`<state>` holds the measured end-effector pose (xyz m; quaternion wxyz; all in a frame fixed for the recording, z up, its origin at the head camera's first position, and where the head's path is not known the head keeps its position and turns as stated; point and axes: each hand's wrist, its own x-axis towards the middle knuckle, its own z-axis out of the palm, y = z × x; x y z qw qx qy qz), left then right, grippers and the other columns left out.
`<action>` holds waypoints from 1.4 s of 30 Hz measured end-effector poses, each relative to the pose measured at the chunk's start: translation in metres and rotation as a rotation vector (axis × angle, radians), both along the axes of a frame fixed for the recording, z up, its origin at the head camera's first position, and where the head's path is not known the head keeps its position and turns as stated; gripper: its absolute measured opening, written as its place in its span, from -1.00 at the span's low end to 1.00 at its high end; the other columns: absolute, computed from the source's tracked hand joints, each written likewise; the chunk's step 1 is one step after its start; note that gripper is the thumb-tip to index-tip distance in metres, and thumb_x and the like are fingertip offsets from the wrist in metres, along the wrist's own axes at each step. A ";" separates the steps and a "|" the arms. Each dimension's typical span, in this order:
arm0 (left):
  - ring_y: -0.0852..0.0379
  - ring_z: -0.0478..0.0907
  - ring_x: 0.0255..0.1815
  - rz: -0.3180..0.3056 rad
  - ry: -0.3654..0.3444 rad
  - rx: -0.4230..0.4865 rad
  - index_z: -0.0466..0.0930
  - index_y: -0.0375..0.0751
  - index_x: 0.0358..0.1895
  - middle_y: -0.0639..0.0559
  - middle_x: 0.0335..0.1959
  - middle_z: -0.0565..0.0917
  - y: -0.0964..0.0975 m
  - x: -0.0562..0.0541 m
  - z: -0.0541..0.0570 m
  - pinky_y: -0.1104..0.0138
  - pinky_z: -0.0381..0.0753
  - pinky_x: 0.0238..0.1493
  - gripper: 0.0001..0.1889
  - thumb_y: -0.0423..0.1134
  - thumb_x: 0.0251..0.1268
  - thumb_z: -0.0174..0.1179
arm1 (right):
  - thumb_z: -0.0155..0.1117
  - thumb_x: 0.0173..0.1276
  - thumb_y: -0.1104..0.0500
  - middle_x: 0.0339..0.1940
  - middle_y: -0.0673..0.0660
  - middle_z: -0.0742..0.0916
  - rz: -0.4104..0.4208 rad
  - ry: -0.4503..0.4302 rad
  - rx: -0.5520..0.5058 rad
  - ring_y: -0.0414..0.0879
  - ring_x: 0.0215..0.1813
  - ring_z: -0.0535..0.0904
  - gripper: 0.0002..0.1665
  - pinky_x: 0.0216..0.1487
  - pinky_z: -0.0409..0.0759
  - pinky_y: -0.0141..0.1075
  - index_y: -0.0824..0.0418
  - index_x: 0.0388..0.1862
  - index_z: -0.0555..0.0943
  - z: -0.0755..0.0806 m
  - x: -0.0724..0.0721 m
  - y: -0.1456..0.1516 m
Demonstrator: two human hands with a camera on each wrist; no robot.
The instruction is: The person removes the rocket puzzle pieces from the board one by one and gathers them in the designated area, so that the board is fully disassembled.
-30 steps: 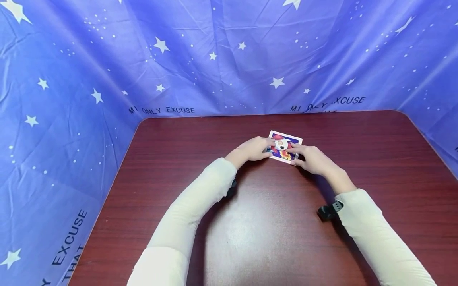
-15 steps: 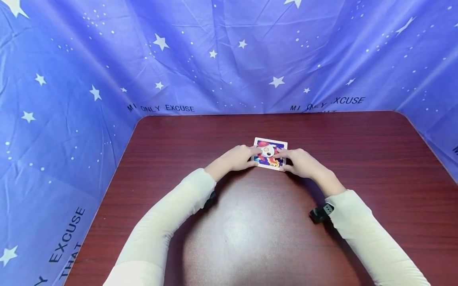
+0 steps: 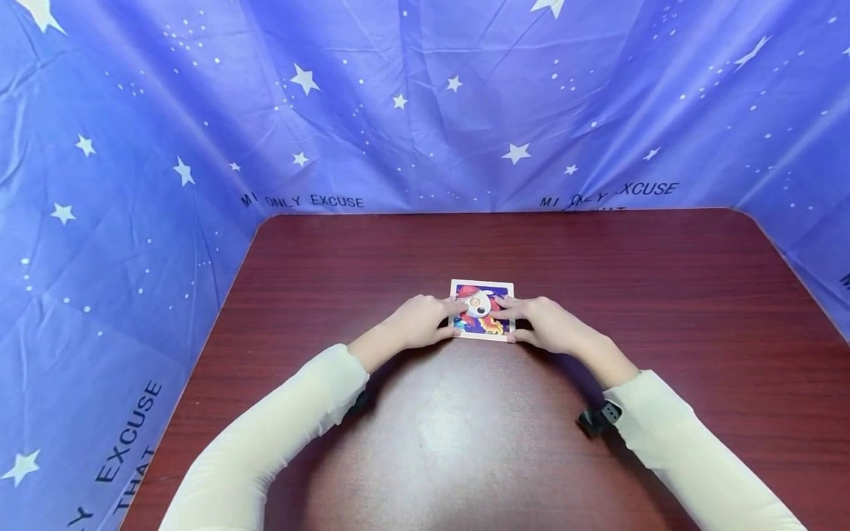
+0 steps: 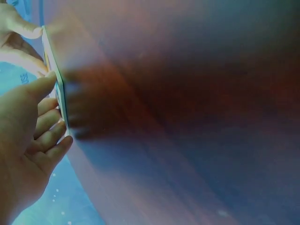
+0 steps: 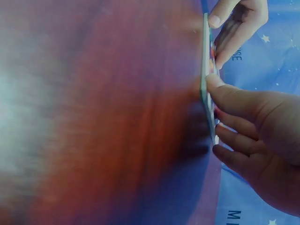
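Note:
A small square picture card point(image 3: 482, 330) with a white border and a colourful cartoon on dark purple lies face up on the table point(image 3: 465, 442). Its thin pale edge is seen side-on in both wrist views. My left hand point(image 3: 420, 321) holds the card's left side, thumb at the near corner and index finger reaching over the picture. From the other side, my right hand point(image 3: 556, 324) grips it the same way, its thumb at the near right corner. The fingers hide part of the picture. In the right wrist view the card point(image 5: 205, 56) stands between both hands.
The dark red wood-grain table has rounded far corners. A blue curtain point(image 3: 412, 133) with white stars and printed words hangs behind it and along its sides. A black wrist device point(image 3: 600, 419) sits under the right sleeve point(image 3: 664, 420).
Both hands have slid the card left and toward the person across the table. It has also turned slightly, so its near edge is now almost level in the head view.

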<state>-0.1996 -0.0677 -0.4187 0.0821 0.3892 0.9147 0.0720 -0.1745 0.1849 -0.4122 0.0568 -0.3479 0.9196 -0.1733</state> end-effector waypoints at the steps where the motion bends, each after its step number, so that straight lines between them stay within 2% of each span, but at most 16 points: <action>1: 0.03 0.58 0.20 0.004 0.001 -0.004 0.43 -0.01 0.33 -0.04 0.30 0.52 -0.001 0.003 0.000 0.19 0.57 0.20 -0.48 0.06 0.35 0.12 | 0.35 0.23 0.21 0.26 0.33 0.58 0.008 0.001 -0.004 0.19 0.26 0.54 -0.53 0.18 0.54 0.04 0.18 0.16 0.61 -0.001 0.002 0.000; 5: 0.03 0.55 0.24 0.014 0.005 0.000 0.42 -0.03 0.33 -0.07 0.30 0.51 -0.004 0.013 0.000 0.17 0.57 0.19 -0.48 0.05 0.36 0.11 | 0.34 0.25 0.21 0.27 0.33 0.57 0.025 -0.006 -0.013 0.18 0.30 0.51 -0.53 0.18 0.54 0.03 0.19 0.17 0.60 -0.001 0.008 -0.001; 13: 0.07 0.51 0.28 0.029 0.030 0.002 0.43 -0.04 0.33 -0.05 0.30 0.52 -0.009 0.023 -0.003 0.16 0.56 0.20 -0.48 0.05 0.36 0.11 | 0.35 0.24 0.20 0.27 0.31 0.58 0.029 -0.005 -0.012 0.16 0.30 0.51 -0.52 0.19 0.54 0.03 0.18 0.17 0.60 -0.005 0.013 -0.004; 20: 0.08 0.51 0.29 0.023 0.045 0.012 0.45 -0.05 0.31 -0.05 0.29 0.54 -0.013 0.034 -0.003 0.15 0.58 0.17 -0.48 0.05 0.35 0.11 | 0.37 0.20 0.23 0.25 0.31 0.60 0.017 0.017 -0.002 0.17 0.29 0.53 -0.52 0.18 0.55 0.02 0.19 0.14 0.62 -0.006 0.024 -0.009; 27: 0.07 0.54 0.26 0.027 0.060 -0.003 0.44 -0.04 0.31 -0.04 0.28 0.54 -0.015 0.042 -0.002 0.14 0.61 0.13 -0.48 0.06 0.34 0.12 | 0.39 0.19 0.21 0.26 0.29 0.59 0.008 0.019 0.000 0.15 0.29 0.54 -0.52 0.18 0.55 -0.01 0.17 0.14 0.62 -0.003 0.032 -0.012; 36: 0.11 0.53 0.27 0.028 0.088 0.001 0.48 -0.03 0.28 0.00 0.26 0.57 -0.016 0.048 -0.004 0.15 0.63 0.07 -0.49 0.07 0.32 0.14 | 0.40 0.18 0.21 0.27 0.25 0.60 0.014 0.024 -0.007 0.14 0.31 0.52 -0.52 0.23 0.52 0.00 0.19 0.12 0.62 -0.007 0.036 -0.013; 42: 0.10 0.53 0.27 0.033 0.086 0.005 0.49 -0.05 0.27 -0.01 0.25 0.57 -0.017 0.052 -0.001 0.16 0.63 0.08 -0.49 0.06 0.31 0.16 | 0.41 0.16 0.21 0.28 0.25 0.59 0.006 0.017 0.018 0.16 0.33 0.49 -0.49 0.26 0.50 0.03 0.21 0.14 0.61 -0.005 0.037 -0.016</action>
